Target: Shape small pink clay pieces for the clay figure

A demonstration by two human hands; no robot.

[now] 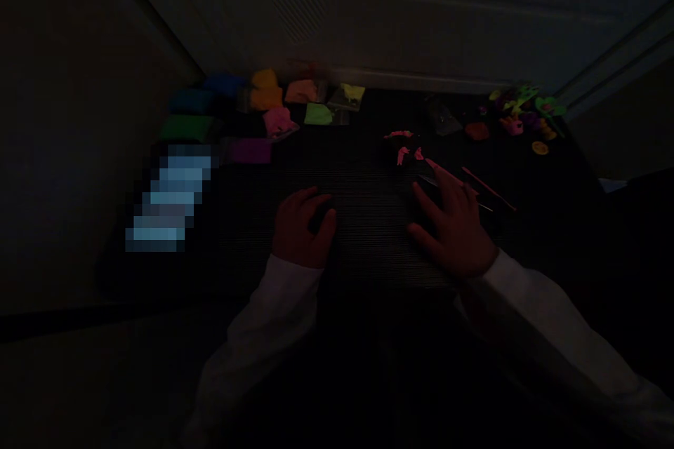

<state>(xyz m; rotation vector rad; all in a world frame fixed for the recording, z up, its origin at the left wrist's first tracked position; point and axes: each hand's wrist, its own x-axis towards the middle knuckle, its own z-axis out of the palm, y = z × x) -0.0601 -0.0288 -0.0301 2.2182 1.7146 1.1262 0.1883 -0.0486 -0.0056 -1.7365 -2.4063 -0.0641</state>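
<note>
Dimly, we make out a dark table [368, 224] stretching away beneath our left hand [304, 228] and right hand [456, 228]. Beyond the left hand spread soft coloured packets, among them a green packet [187, 128] out to its left, a purple packet [251, 151] nearer to it and a pink packet [279, 121] farther past it. Our right hand is splayed, thumb and fingers well apart, with nothing we can see in its grasp. The left is loosely curled, a gap between thumb and forefinger, and we see nothing held there. Well to its left glows a bright pixelated patch [171, 196]. Beyond the right hand, off to its right, sits a cluster of colourful shapes [526, 112]. A pink tool [430, 164] runs partly behind the right fingers; we cannot tell whether they touch it. Just right of those fingers slants a thin pink stick [489, 189]. Farther out beyond them lie a red lump [477, 130] and, to its right, a small yellow disc [540, 148]
</note>
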